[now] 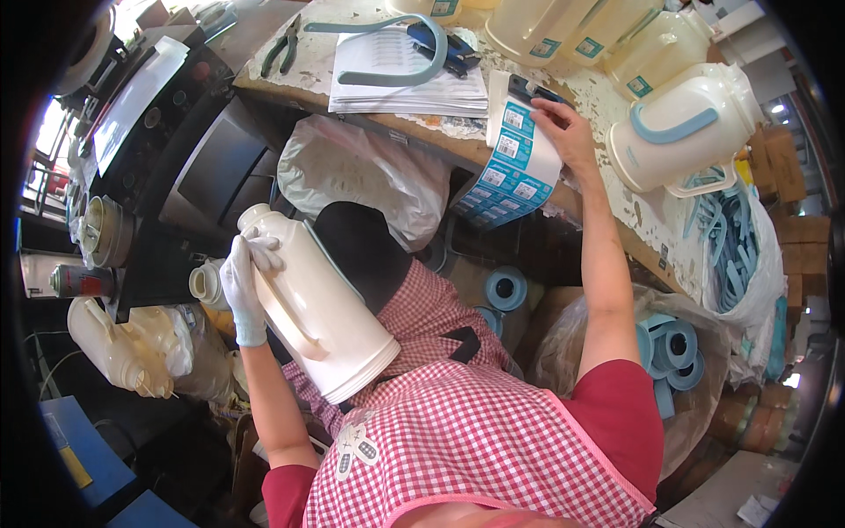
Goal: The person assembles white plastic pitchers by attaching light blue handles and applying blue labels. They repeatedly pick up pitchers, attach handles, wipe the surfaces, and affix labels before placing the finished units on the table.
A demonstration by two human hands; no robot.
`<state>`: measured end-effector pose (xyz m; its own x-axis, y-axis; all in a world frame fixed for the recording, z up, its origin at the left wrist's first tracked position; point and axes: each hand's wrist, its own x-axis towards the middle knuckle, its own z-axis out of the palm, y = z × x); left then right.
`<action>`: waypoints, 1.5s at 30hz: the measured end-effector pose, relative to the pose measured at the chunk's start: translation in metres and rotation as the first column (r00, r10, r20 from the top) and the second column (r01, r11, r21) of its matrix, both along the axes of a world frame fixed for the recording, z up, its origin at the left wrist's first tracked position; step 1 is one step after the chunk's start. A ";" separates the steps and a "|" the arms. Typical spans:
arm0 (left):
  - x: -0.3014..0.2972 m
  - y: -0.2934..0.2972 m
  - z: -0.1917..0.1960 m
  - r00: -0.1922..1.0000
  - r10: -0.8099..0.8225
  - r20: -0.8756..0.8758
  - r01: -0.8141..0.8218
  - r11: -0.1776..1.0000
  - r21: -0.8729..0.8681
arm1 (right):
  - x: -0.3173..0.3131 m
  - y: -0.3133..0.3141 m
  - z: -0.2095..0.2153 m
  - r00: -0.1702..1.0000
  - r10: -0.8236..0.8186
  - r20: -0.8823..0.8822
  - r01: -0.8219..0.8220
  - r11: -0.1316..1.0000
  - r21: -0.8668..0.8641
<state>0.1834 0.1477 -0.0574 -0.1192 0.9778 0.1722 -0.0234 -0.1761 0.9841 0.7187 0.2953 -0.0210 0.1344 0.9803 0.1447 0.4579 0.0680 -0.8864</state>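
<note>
My left hand [242,280], in a white glove, grips a cream plastic thermos jug [304,290] near its neck and handle. The jug lies tilted across my lap, its base toward my apron and its neck up and left. A light-blue strip runs along its far side. At the table's front edge, my bare right hand [566,134] has its fingers bent onto a sheet of blue-and-white labels [503,180]. The sheet hangs over the edge, and the fingertips pinch near its upper labels.
On the worn table [634,216] stand several cream jugs, one [687,132] with a blue handle. Pliers [282,48], a loose blue handle [392,79] and a paper stack [400,101] lie at its left. Bags of blue handles [731,246] and blue rings [673,348] sit at right.
</note>
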 end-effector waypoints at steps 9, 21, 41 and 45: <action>0.003 -0.004 0.003 1.000 0.004 0.011 -0.004 1.000 -0.005 | 0.012 -0.015 0.006 0.910 0.125 0.396 -0.134 0.991 -0.005; -0.004 -0.002 -0.005 1.000 0.015 -0.016 -0.014 0.999 0.041 | 0.011 0.006 -0.013 0.984 -0.175 0.006 0.173 0.976 0.135; -0.016 -0.003 -0.020 0.990 -0.087 0.107 0.070 0.986 0.154 | -0.242 -0.205 0.038 0.774 0.486 -0.407 -0.633 0.620 -0.463; -0.019 -0.010 -0.018 0.997 -0.072 0.035 0.066 0.989 0.136 | -0.272 -0.202 0.002 0.675 0.375 -0.636 -0.737 0.382 -0.557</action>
